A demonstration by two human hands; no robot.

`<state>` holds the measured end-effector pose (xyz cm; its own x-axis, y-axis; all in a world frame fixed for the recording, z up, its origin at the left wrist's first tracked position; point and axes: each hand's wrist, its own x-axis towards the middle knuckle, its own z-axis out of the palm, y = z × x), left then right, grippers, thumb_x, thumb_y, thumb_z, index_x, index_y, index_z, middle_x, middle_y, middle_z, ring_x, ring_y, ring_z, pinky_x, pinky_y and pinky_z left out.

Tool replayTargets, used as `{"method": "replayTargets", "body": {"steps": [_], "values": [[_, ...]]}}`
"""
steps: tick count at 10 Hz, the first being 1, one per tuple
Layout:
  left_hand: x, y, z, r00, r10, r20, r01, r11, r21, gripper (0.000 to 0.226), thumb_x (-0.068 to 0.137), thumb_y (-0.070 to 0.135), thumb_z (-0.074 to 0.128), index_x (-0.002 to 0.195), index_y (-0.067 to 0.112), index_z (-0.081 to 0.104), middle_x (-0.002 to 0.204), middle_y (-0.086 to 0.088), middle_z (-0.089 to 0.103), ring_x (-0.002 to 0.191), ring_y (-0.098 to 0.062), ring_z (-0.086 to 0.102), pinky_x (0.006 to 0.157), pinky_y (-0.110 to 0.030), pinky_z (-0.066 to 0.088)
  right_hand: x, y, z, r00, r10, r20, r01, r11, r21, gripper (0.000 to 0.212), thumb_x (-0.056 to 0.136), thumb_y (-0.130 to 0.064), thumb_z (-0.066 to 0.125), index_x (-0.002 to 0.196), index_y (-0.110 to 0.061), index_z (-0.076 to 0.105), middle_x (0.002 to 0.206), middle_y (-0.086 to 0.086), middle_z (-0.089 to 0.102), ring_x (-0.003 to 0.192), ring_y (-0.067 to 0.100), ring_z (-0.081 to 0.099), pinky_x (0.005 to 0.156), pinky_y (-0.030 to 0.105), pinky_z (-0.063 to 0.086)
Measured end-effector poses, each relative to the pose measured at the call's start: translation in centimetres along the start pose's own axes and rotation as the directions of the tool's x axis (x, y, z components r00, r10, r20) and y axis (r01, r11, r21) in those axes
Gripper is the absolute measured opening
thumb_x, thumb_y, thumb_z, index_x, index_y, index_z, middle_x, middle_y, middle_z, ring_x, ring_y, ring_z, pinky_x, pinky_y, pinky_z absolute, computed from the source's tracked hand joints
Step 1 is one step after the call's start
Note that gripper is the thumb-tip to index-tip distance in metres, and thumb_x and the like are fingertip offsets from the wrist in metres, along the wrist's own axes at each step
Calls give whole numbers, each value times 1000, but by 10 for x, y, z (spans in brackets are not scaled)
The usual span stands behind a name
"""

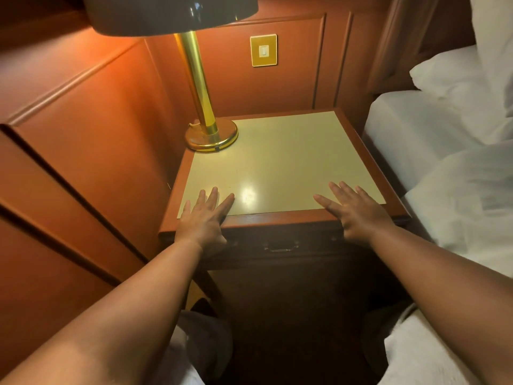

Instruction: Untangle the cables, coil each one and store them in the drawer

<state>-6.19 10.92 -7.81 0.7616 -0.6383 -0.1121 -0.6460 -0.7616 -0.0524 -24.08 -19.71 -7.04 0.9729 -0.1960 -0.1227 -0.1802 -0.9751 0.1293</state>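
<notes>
With no cables visible anywhere, I judge them stored: nightstand (pixel 283 159) at centre frame, lamp (pixel 211 134) upper left, drawer (pixel 280 247) closed below, my left hand (pixel 204 218) and right hand (pixel 358 212) spread flat, holding nothing.

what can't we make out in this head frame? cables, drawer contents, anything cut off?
- Cables: none in the head view.
- Drawer: shut, dark front hides the contents.
- Lamp: shade cut off by the top edge.
- Bed: cut off by the right edge.
- Left hand, right hand: palms hidden, facing the nightstand.
</notes>
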Motion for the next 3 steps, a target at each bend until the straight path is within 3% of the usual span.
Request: {"method": "replayTargets", "body": {"steps": [1,2,3], "values": [[0,3,-4,999,-13,36,14,999,-34,117,76,65,73,154,48,-11,167,0,-13,154,-30,-12,123,-54,1,-2,-7,-7,997,55,46,-57,998,41,108,86,-4,59,151,-49,-15,165,2,-18,152,24,-15,123,44,-3],[-6,7,-8,997,-39,67,44,996,-81,111,81,58,73,156,43,-7,168,-1,-13,154,-30,-12,124,-56,3,-8,-14,-12,991,82,106,-96,987,131,107,87,-29,69,153,-44,-14,164,1,-20,151,25,-17,121,45,-5],[-41,3,-9,992,45,117,-25,986,-164,99,87,60,63,158,41,-3,166,5,-16,153,-24,-14,125,-51,2,-46,-10,-18,983,20,183,-78,946,315,96,88,-49,66,157,-38,-1,165,-7,-14,151,17,-13,119,37,-3]]}}
